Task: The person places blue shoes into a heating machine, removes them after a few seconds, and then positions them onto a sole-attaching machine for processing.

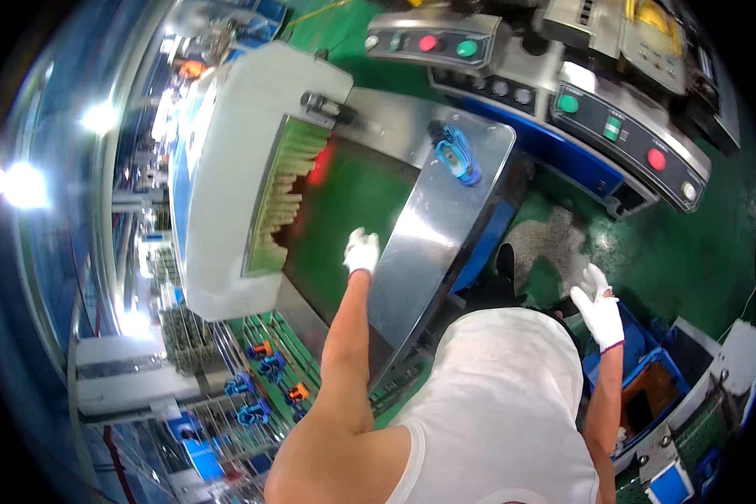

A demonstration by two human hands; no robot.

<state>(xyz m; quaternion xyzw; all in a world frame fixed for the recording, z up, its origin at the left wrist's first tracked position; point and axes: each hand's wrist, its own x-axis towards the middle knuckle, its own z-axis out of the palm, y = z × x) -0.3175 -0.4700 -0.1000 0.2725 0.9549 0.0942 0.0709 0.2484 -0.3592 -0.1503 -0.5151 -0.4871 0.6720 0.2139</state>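
Note:
My left hand (362, 251), in a white glove, reaches over the green conveyor belt (357, 189) beside a bare metal side table (420, 252). Its fingers are loosely bent and a little apart, and nothing shows in them. At the far end of that table lies a blue shoe-like piece (455, 155) with a dark end, beyond the reach of either hand. Out to my right, my right hand (598, 309), also gloved in white, has its thumb and fingers spread and holds nothing. It is near the blue bins (647, 370).
A pale machine housing (244, 168) with a fringed curtain (281, 197) spans the belt at left. Control panels (622, 134) with coloured buttons stand at far right. A wire rack (269, 353) at lower left carries several blue and orange pieces. A grey mat (554, 244) lies on the green floor.

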